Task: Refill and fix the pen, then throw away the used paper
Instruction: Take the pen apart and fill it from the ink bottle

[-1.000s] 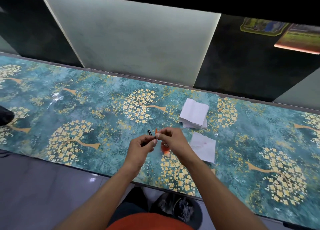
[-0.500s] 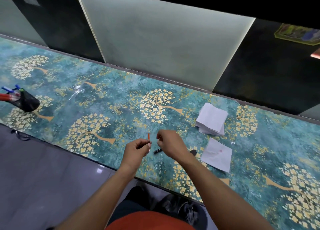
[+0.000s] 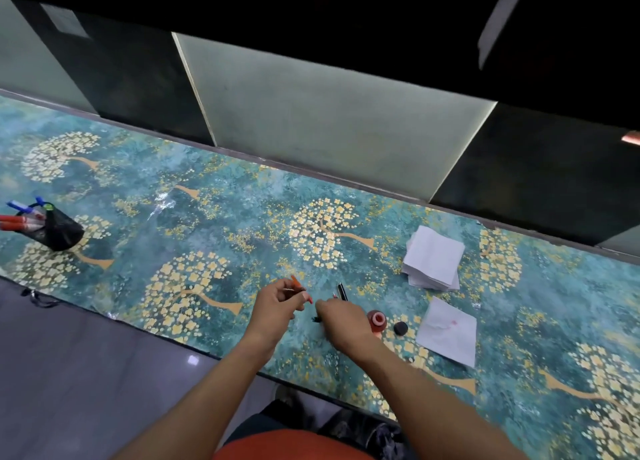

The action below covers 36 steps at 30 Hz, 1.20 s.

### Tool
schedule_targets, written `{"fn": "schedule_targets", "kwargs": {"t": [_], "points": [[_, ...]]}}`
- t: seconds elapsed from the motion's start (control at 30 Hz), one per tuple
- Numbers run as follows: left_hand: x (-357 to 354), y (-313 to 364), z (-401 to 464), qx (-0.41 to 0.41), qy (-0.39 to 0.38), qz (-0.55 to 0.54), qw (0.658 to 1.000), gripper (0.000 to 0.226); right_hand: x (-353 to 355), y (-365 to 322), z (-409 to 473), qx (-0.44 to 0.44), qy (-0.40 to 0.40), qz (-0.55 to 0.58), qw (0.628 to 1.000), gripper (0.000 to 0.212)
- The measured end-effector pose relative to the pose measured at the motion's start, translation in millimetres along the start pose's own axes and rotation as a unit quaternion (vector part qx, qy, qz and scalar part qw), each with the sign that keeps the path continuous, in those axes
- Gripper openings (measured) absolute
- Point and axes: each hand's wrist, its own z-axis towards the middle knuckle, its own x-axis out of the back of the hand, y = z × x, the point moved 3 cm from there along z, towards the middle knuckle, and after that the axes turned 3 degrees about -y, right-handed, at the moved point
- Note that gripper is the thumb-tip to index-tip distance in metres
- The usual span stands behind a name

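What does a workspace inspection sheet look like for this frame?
Surface: table with a teal cover printed with gold trees.
Job's things: thin orange pen part in the left hand; black pen piece lying on the table; open red ink bottle with its black cap beside it; stained paper lying flat.
Clutter: paper stack; black pen holder with markers.
Grippers: left hand pinches the orange part; right hand is curled over a small dark piece, grip unclear.
Cables: dark cord at the table's near edge.
Surroundings: glass panels behind the table.

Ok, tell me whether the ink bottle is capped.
Uncapped: the ink bottle stands with its mouth open, and the black cap lies beside it.
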Motion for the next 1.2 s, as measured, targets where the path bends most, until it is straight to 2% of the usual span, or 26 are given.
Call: {"fn": "schedule_targets", "kwargs": {"t": [0.07,0.17,0.3,0.47,0.63,0.9,1.07,1.2], "points": [[-2.1,8.6,5.2,-0.005,-0.013,-0.007,1.000,0.003,4.4,5.0,-4.6,-0.043,0.031,0.132,0.990,0.008],[-4.0,23.0,13.5,-0.014,-0.022,-0.016,1.000,0.004,12.2,7.0,-13.3,-0.073,0.081,0.312,0.944,0.008],[-12.4,30.9,22.3,-0.032,-0.043,-0.009,0.999,0.004,21.2,10.0,-29.6,-0.109,0.160,0.427,0.883,0.017],[-21.4,28.8,23.6,-0.064,-0.092,0.017,0.994,0.010,27.4,9.1,-47.5,-0.134,0.227,0.462,0.847,0.010],[-29.6,23.7,16.9,-0.092,-0.131,0.053,0.986,0.007,25.6,6.2,-61.8,-0.140,0.249,0.471,0.835,0.008],[-23.6,32.1,3.9,-0.137,-0.206,0.071,0.966,0.017,25.5,-0.6,-65.7,-0.112,0.275,0.527,0.796,0.011],[-10.7,35.2,2.6,-0.144,-0.172,0.040,0.974,0.018,34.4,-11.1,-58.3,-0.085,0.291,0.538,0.787,0.011],[2.6,35.9,5.2,-0.149,-0.137,0.002,0.979,0.011,44.7,-11.9,-47.2,-0.086,0.266,0.505,0.816,0.011]]}}
